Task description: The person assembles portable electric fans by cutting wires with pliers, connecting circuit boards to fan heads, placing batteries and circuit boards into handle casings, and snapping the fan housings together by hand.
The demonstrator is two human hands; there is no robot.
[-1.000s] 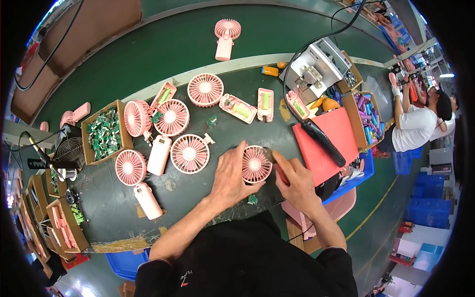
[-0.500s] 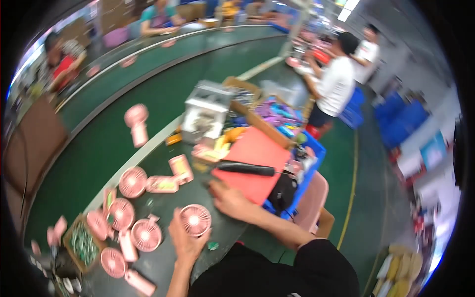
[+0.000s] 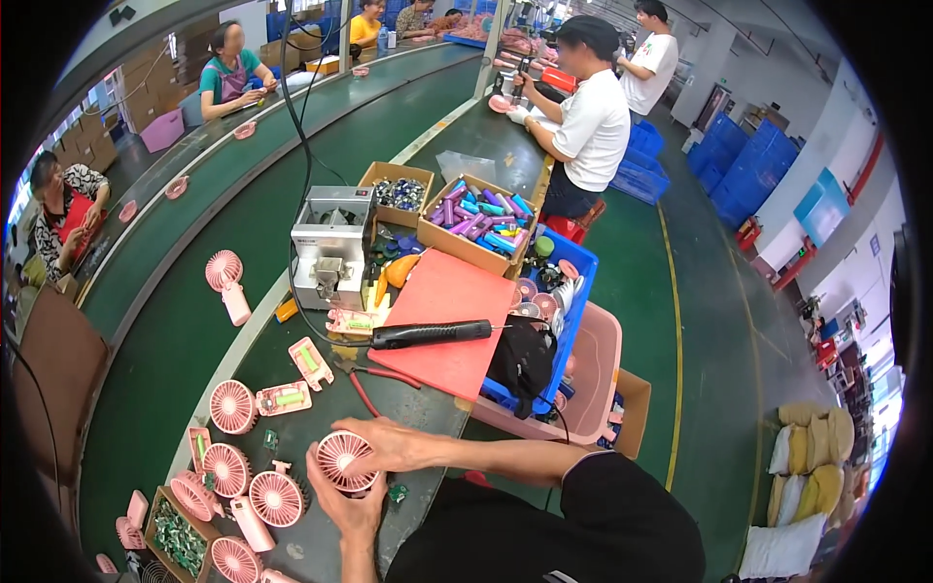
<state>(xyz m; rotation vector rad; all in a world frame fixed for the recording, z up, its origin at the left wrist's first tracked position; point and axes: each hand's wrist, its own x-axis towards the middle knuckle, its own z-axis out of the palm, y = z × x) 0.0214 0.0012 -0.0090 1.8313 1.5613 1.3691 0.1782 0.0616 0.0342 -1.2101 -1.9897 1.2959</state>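
Both hands are closed around a round pink fan head [image 3: 342, 459] with a slatted grille, held low over the dark worktable. My left hand [image 3: 342, 510] grips it from the near left side, and my right hand [image 3: 397, 447] holds its right side with fingers over the rim. Just beyond my hands lie red-handled pliers [image 3: 362, 387]. A black electric screwdriver [image 3: 432, 334] rests across a red mat [image 3: 457, 287]. Open pink handle shells [image 3: 284, 397] with green-yellow parts lie farther left. Several pink fan heads [image 3: 277, 498] sit left of my hands.
A cardboard box of green circuit boards [image 3: 178, 539] stands at lower left. Behind the mat are a grey machine [image 3: 332, 243] and a box of purple and blue cylinders [image 3: 476, 216]. A blue crate [image 3: 573, 306] borders the right. A green conveyor [image 3: 243, 185] curves past; co-workers sit beyond.
My right hand has moved from beside the mat, near where the pliers lie, back to the fan head and now grips it with my left. The whole view has shifted.
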